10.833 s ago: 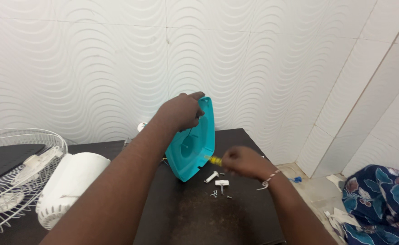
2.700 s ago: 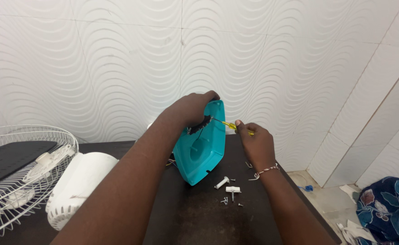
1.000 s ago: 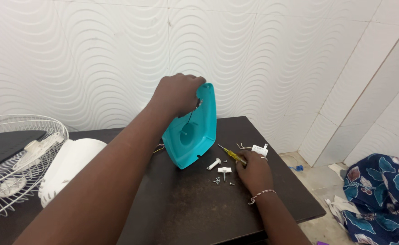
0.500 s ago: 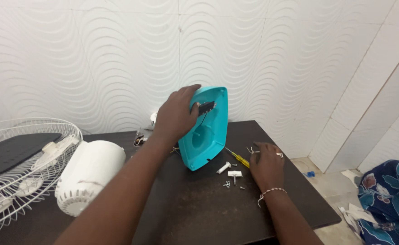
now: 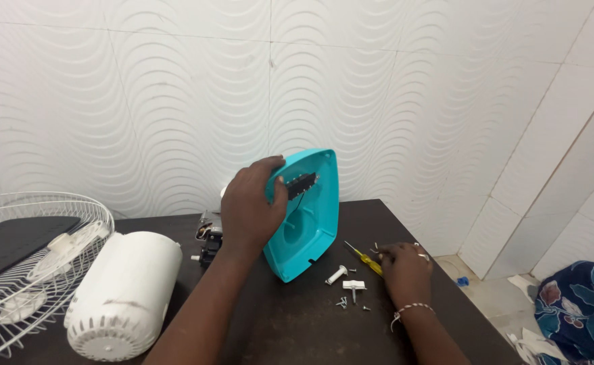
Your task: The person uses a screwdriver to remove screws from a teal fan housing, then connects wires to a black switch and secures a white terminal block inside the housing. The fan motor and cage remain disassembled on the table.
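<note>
White cylindrical motor housing (image 5: 122, 290), lower left of the frame, lying on its side on the dark surface (image 5: 297, 324). White wire fan guard (image 5: 33, 263), far left, partly out of frame. Right hand (image 5: 405, 274), lower right of centre, palm down on the surface, fingers loosely curled over the yellow-handled screwdriver (image 5: 363, 257); firmness of grip cannot be told. Small screws (image 5: 351, 304) and white plastic pieces (image 5: 345, 278), just left of that hand. Left hand (image 5: 253, 209), centre, grip closed around the edge of the teal plastic cover (image 5: 310, 216), held upright and tilted, lower tip at the surface. Exposed motor parts (image 5: 209, 240), behind the left wrist. Wavy white wall tiles (image 5: 141, 101), across the upper frame.
</note>
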